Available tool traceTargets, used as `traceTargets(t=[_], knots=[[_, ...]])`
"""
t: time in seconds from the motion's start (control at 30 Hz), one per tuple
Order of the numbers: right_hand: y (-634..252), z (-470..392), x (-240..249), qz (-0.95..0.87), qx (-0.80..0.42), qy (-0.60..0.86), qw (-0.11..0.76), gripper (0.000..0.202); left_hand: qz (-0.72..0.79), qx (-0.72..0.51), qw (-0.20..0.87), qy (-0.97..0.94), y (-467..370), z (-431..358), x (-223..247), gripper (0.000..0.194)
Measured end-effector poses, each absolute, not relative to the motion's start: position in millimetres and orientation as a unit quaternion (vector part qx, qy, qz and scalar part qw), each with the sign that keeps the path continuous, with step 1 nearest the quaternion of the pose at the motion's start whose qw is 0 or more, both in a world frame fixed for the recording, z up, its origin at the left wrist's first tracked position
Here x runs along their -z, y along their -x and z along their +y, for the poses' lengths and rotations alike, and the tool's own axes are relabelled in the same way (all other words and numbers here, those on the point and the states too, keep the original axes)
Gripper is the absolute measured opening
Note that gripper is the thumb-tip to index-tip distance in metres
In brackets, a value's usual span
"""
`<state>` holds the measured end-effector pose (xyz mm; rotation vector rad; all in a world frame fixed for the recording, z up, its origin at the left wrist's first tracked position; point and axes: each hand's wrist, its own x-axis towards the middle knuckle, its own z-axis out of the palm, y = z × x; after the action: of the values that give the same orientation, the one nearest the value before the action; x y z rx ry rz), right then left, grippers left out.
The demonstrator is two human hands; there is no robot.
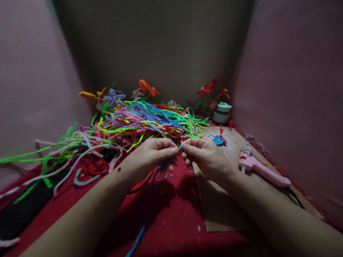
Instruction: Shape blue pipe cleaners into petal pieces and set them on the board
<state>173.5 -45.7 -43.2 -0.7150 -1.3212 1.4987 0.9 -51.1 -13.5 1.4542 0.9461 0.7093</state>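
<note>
A blue pipe cleaner [142, 230] hangs down from my left hand [160, 151] over the red cloth. Its upper end shows as a small blue bit between the fingertips of both hands. My left hand pinches it with thumb and index finger. My right hand [199, 151] meets the left one at the centre, its thumb and index finger pinched on the same blue bit. A little pink tip shows just above the right fingertips; what it belongs to is too small to tell.
Behind the hands lies a heap of colourful pipe cleaners [150, 117]. A pink glue gun [264, 171] and a blue petal piece [219, 140] rest on brown cardboard [219, 210] at the right. Fuzzy flowers [114, 96] and a mint-green jar [222, 112] stand at the back.
</note>
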Motion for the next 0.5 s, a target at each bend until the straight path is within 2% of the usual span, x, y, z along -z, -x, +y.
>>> traceTargets(t=[0.17,0.4,0.5], knots=[[-175.4,-44.8,44.5,-0.497,-0.681,0.268,0.466,0.013,0.393,-0.310,0.595,-0.628,-3.0,-49.9,17.7,0.027],[-172.9,-46.9,40.6,-0.454,-0.717,0.258,0.462,0.012,0.479,-0.304,0.415,-0.711,-10.6,-52.1,12.5,0.029],[-173.2,-44.3,42.8,-0.459,-0.726,0.241,0.451,0.012,0.471,-0.283,0.395,-0.737,-5.3,-49.0,7.1,0.025]])
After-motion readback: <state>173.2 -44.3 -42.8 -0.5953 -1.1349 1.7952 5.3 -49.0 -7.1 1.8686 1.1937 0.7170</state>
